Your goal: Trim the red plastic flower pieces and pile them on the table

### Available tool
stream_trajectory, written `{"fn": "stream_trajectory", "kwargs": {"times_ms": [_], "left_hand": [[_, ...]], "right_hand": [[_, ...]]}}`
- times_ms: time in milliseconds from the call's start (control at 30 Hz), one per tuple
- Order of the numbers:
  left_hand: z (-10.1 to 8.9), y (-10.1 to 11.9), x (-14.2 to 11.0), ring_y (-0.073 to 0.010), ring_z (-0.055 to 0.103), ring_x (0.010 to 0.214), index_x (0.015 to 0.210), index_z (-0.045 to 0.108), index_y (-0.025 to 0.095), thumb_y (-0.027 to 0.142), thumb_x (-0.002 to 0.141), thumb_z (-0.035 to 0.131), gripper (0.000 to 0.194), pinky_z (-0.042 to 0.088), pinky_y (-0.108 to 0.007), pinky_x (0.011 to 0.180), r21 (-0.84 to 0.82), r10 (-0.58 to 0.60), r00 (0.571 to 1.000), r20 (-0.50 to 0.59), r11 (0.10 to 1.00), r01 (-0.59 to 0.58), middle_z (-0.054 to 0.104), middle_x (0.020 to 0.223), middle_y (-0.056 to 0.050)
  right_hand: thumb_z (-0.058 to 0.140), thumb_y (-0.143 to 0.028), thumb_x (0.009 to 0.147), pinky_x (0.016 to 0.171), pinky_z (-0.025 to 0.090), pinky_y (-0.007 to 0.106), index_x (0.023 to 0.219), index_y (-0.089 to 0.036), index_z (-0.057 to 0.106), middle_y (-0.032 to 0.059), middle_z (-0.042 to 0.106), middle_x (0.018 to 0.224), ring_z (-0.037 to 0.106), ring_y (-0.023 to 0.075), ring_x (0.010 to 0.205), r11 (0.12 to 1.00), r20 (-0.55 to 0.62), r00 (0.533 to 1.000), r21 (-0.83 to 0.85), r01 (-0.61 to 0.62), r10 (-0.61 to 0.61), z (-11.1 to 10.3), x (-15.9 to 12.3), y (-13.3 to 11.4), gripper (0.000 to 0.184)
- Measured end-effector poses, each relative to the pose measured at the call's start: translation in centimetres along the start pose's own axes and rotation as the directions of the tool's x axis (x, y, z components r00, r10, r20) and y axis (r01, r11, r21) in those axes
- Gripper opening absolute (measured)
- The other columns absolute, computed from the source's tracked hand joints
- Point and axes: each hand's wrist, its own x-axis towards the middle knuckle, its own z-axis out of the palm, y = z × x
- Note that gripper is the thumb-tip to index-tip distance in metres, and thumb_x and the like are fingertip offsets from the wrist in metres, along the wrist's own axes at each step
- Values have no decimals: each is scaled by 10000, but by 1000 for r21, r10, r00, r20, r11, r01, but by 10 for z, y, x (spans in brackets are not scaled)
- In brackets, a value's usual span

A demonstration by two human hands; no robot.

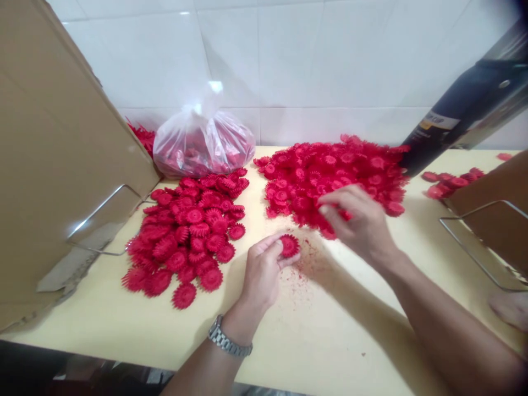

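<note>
My left hand (264, 269) pinches one red toothed plastic disc (289, 245) just above the pale yellow table (313, 335); a metal watch sits on that wrist. My right hand (358, 220) reaches into the near edge of the right heap of red discs (330, 170), its fingers curled around a red piece that is mostly hidden. A second heap of the same red discs (187, 236) lies spread out to the left of my left hand. Small red crumbs (303, 269) dot the table between my hands.
A knotted clear plastic bag of red pieces (204, 144) sits by the tiled wall. Cardboard panels on wire stands rise at left (61, 154) and right (495, 203). A dark slanted object (462, 118) leans in from the upper right. More red pieces (451, 181) lie beyond it.
</note>
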Motion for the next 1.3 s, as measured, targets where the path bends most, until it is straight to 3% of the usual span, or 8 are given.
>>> {"fn": "stream_trajectory", "kwargs": {"times_ms": [67,133,367,533,633,933,1100,1300], "left_hand": [[-1,0,1,-149,615,711,868,670,94,138,713,574,187,511,-353,758,7,6,998,64,1000,-7,668,794,-72],[-1,-1,0,-143,617,709,885,681,97,139,727,548,210,506,-320,741,25,10,993,116,1000,-13,676,808,-75],[0,-5,-2,-166,625,785,914,696,100,110,694,552,263,502,-307,752,98,31,988,150,994,-46,692,835,-77],[1,-7,0,-160,617,745,847,702,112,124,674,580,212,524,-350,740,80,39,998,49,996,-42,682,782,-57],[2,-7,0,-148,610,721,841,700,113,124,667,587,207,528,-369,754,66,61,998,16,996,-62,664,728,-36],[4,-4,-2,-139,606,649,799,678,100,124,648,591,176,552,-353,681,76,57,998,14,995,-58,636,650,-20],[6,1,-3,-131,605,582,760,664,82,135,638,579,158,553,-326,636,97,47,999,-23,994,-45,647,649,-41],[2,1,-2,-116,576,597,836,655,119,127,635,544,230,542,-281,583,188,30,1000,-8,982,-28,615,656,-16]], "right_hand": [[544,-163,820,610,460,266,826,-184,603,54,581,789,552,158,733,969,221,969,238,58,-112,12,-12,-27,63],[536,-100,798,594,446,252,807,-177,581,41,559,760,535,147,710,958,275,950,279,67,-146,24,-21,-44,90],[468,-78,824,552,394,230,722,-157,551,29,544,702,503,122,650,933,247,965,360,-11,-84,32,-27,-41,153],[507,-229,819,508,396,229,702,-169,519,-6,511,638,478,107,569,707,406,861,509,-491,305,29,-26,-46,132],[517,-315,809,478,392,220,716,-178,496,-23,480,631,461,102,555,539,427,779,564,-626,458,30,-26,-49,167],[561,-359,764,448,296,207,681,-167,508,-48,433,546,367,73,486,504,427,757,569,-650,494,30,-23,-44,216],[589,-366,750,440,264,208,650,-173,508,-50,420,541,345,68,475,540,253,774,592,-598,580,18,-15,-23,232],[632,-410,720,480,285,221,668,-159,554,-36,454,572,376,75,512,474,448,756,594,-650,476,9,-13,-28,268]]}}
